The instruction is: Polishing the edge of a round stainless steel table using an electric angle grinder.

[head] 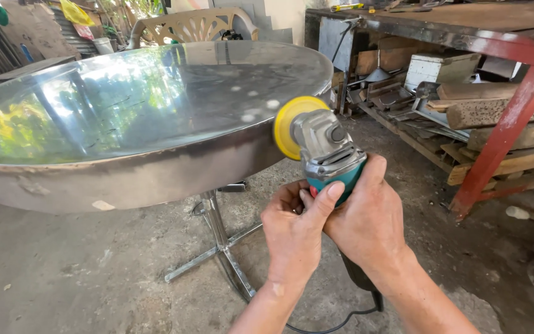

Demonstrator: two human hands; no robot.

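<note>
Both my hands grip a teal and grey angle grinder (327, 151) with a yellow disc (287, 127). My right hand (369, 222) wraps the body from the right, thumb up along the teal housing. My left hand (292, 232) holds it from the left, its thumb on the housing too. The yellow disc sits against the rim of a large round shiny metal tabletop (156, 99), at its right edge. The grinder's black cord (341, 321) runs down between my forearms.
The tabletop stands on a chrome pedestal with crossed feet (220, 247) on a concrete floor. A red-legged workbench (502, 136) at the right holds wood planks and metal scraps underneath. A beige plastic chair (193, 25) stands behind the table.
</note>
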